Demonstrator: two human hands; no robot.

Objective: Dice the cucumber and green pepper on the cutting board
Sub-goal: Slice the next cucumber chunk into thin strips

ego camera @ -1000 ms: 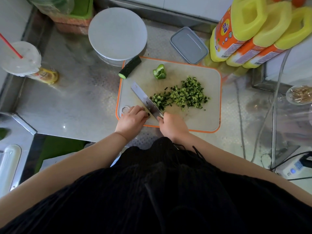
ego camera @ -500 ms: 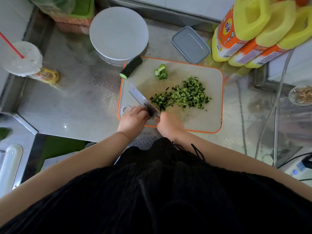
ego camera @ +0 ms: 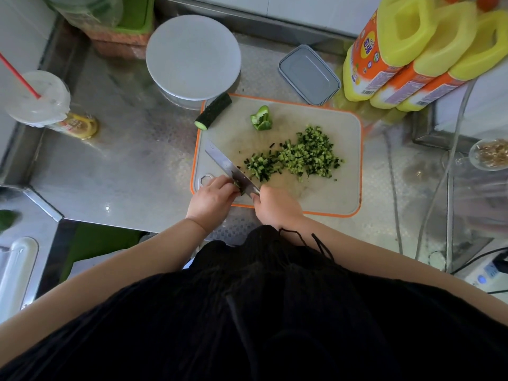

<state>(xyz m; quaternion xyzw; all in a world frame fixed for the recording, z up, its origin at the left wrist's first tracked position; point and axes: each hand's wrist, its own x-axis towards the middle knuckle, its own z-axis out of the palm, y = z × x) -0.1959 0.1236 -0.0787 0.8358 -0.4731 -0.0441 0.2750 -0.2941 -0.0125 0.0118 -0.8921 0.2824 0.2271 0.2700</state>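
Observation:
A grey cutting board [ego camera: 324, 199] with an orange rim lies on the steel counter. Diced cucumber [ego camera: 297, 158] is heaped at its centre. A dark cucumber piece [ego camera: 213, 114] overhangs the board's far left corner, and a green pepper chunk [ego camera: 261, 122] sits beside it. My right hand [ego camera: 275, 206] grips the handle of a knife [ego camera: 229, 169] whose blade points away to the left. My left hand [ego camera: 213, 198] pinches a small bit of cucumber [ego camera: 238, 186] against the blade near the board's front left corner.
A round white lid [ego camera: 192, 59] and a grey lidded box [ego camera: 309, 74] sit behind the board. Three yellow oil jugs [ego camera: 412, 50] lie at the right. A lidded cup with a red straw [ego camera: 38, 100] stands far left. Cables [ego camera: 395, 188] run along the right side.
The knife blade has shifted slightly toward the board's left edge. A small green cucumber bit now shows at my left fingertips beside the blade. Both hands stay at the front left corner.

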